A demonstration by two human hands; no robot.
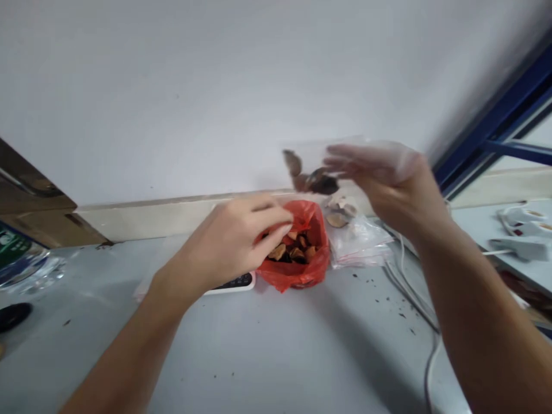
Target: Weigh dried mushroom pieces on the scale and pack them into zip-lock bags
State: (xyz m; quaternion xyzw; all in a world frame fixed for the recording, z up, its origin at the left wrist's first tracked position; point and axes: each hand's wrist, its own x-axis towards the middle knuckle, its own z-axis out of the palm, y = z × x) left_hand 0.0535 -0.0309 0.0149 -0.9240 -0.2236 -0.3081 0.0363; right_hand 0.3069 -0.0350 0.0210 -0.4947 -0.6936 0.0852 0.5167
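My left hand reaches over the left rim of a red plastic bag. Its thumb and index finger are a little apart, with nothing visible between them. Dried brown pieces, some with dark edges, lie inside the red bag; I cannot tell their exact kind. Higher up on the right, my right hand holds a clear plastic bag in the air. Clear film partly covers this hand, and its fingers are blurred. Several dark brown pieces show in the raised bag, above the red one.
More clear bags, one with light pieces, lie right of the red bag. A white device with black keys is partly behind my left hand. White cables run along the right; a plastic bottle is far left. A wall stands behind.
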